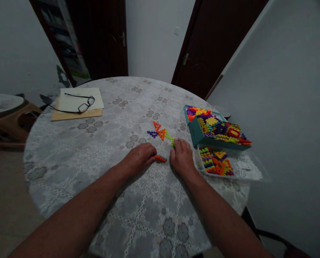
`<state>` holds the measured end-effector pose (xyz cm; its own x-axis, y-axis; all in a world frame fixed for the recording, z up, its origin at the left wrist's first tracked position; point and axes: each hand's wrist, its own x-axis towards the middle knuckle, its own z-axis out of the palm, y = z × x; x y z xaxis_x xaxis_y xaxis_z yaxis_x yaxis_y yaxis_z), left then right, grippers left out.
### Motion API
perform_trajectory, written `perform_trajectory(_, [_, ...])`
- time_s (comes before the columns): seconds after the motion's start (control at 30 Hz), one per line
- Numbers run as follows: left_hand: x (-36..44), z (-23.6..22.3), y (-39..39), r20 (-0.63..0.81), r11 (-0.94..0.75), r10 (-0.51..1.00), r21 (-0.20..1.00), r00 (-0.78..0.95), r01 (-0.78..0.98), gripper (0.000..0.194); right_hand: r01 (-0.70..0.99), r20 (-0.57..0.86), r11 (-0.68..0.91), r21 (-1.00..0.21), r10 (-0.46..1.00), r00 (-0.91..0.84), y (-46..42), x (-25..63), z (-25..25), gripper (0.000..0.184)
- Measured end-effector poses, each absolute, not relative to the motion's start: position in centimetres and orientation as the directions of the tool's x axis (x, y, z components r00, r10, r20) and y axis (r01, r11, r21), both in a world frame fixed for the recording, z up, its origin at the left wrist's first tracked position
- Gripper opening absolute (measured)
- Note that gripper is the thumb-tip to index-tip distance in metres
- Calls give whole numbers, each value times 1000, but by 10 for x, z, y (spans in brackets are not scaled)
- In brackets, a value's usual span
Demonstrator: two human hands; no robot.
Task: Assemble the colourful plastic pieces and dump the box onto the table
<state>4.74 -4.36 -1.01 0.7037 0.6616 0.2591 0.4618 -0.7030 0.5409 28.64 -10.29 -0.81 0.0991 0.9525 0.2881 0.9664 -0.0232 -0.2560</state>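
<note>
My left hand (142, 156) is closed, its fingertips pinching one end of an orange toothed plastic piece (160, 158) low over the tablecloth. With fingers curled down, my right hand (182, 154) grips a yellow-green toothed piece (172, 142), mostly hidden under the fingertips. Just beyond the hands lie triangular interlocking pieces: an orange triangle (156, 125), another orange triangle (161, 134), a purple triangle (152, 134) and a yellow-green triangle (167, 134). They lie close together, corners meeting or nearly so; I cannot tell whether they are joined.
A teal box (197, 133) heaped with colourful pieces stands right of my right hand. Nearer sits a clear plastic tray (200, 163) with more pieces and white ones beside them. Glasses (83, 107) rest on paper (98, 94) at the far left of the round table (117, 132).
</note>
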Motion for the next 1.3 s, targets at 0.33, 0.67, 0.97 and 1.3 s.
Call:
perform_trajectory(0.33, [46,-5,-44,251,-694,657,571,711,439,13,984,172,78,-161,984,-50,-106,295,-1,20])
perform_trajectory(0.67, [48,-10,-43,227,-673,696,537,681,508,5,842,191,284,-459,957,-218,-118,279,9,27])
perform_trajectory(0.97, [46,-3,-45,190,-627,731,565,655,536,11,771,309,358,-527,926,-218,-112,283,-4,23])
perform_trajectory(1.3, [48,-9,-45,223,-673,685,558,693,485,12,675,407,426,-602,891,-200,-108,289,-16,24])
